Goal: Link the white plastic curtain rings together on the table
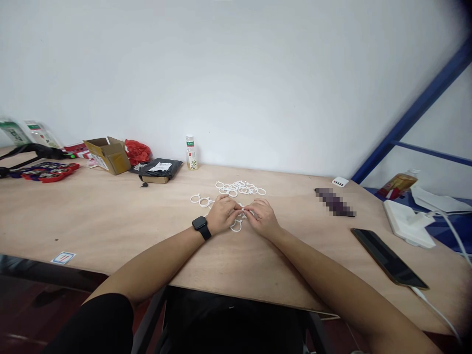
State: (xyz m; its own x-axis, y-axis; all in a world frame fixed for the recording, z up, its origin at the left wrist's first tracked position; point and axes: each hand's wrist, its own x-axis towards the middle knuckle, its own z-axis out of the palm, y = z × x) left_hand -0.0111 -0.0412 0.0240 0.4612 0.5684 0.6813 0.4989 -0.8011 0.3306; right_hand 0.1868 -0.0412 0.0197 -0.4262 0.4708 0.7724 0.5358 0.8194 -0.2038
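Note:
My left hand (222,215), with a black watch (200,223) on its wrist, meets my right hand (263,219) just above the middle of the table. Thumbs and fingers of both are pinched together on a small white plastic ring, mostly hidden by the fingertips. A white ring (236,231) with a small tab shows just below the fingertips; whether it is held or lies on the table I cannot tell. Beyond my hands is a loose pile of white rings (241,187). A few more white rings (204,201) lie in a row beside my left hand.
At the back stand a small bottle (191,155), a black parcel (161,168) and an opened carton (110,156). To the right lie a phone (387,255) with a cable, a white power strip (405,225) and a small white charger (340,182). A blue frame (413,113) rises there.

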